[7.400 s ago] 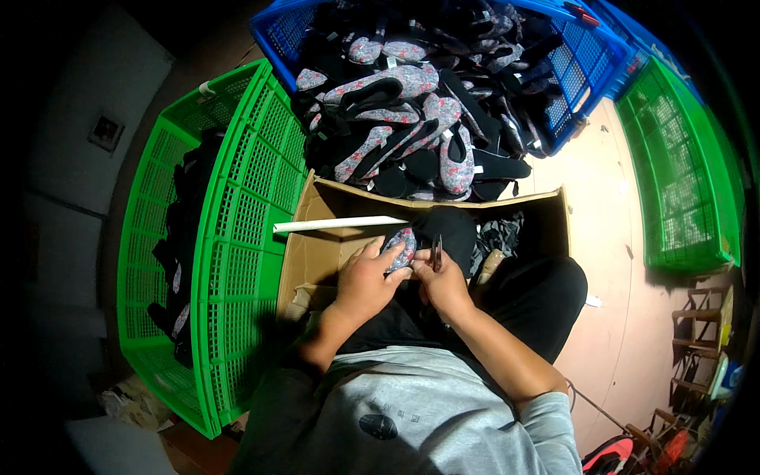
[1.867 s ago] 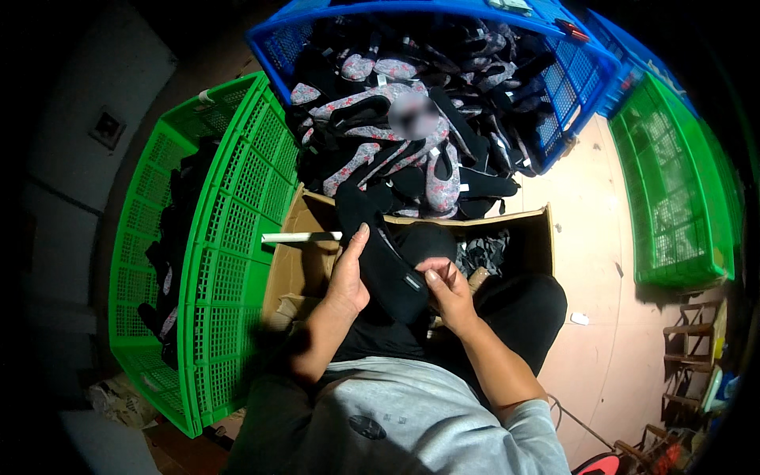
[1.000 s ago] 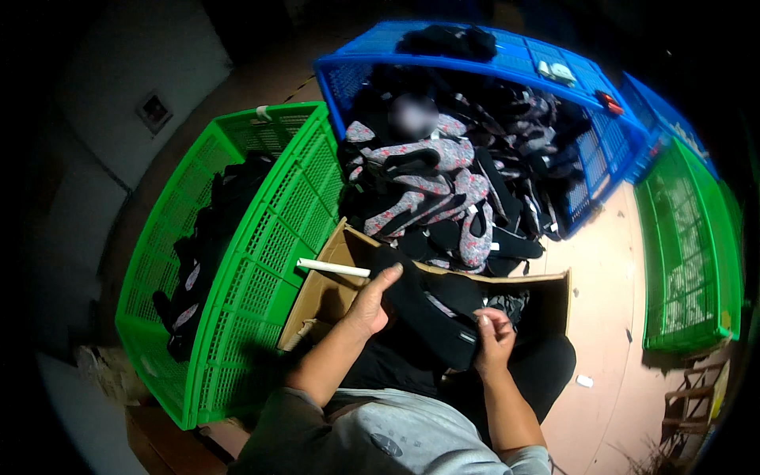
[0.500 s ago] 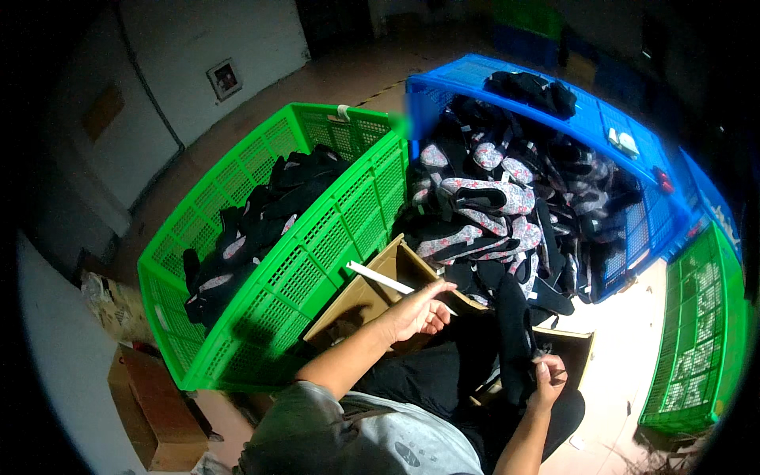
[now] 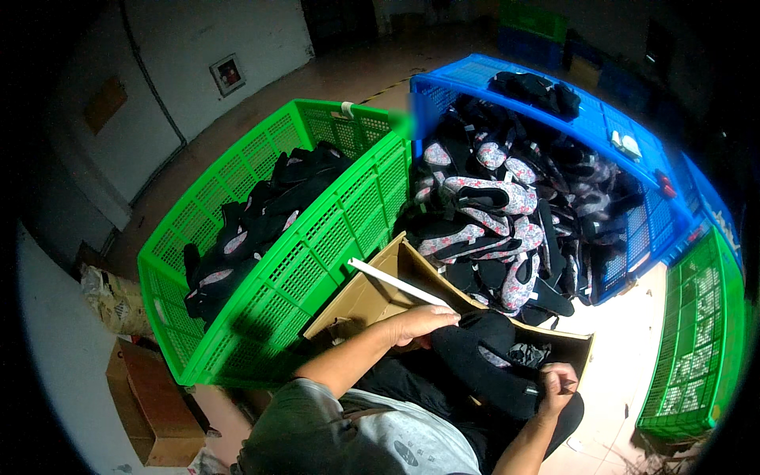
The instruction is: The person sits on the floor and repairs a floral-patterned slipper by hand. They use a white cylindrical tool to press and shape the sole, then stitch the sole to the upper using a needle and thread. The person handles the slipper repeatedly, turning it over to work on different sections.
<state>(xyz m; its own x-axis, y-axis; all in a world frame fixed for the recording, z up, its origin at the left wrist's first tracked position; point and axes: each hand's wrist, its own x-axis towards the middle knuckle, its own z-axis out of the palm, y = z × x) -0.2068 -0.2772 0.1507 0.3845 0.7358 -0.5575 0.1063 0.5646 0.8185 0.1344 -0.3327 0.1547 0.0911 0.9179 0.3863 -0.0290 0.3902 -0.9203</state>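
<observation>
A black cloth slipper (image 5: 507, 389) with a patterned lining lies across my lap, its opening facing up. My left hand (image 5: 416, 324) is closed on its left end, thumb on top. At the slipper's right end, my right hand (image 5: 557, 389) has its fingers curled against the edge. Something small and dark shows between those fingers, too small to name. A white strip (image 5: 392, 280) slants over an open cardboard box (image 5: 372, 297), its near end reaching my left hand. Whether that hand also touches the strip is hidden.
A green crate (image 5: 317, 229) of black slippers stands at the left. Ahead, a blue crate (image 5: 673, 210) lies tipped toward me, floral-lined slippers (image 5: 491, 194) spilling out. Another green crate (image 5: 689, 332) stands at the right, and a brown carton (image 5: 158, 404) at lower left.
The slipper has swung from upright in my right hand to lying across my lap. My left hand, loosely curled before, has come down onto its left end.
</observation>
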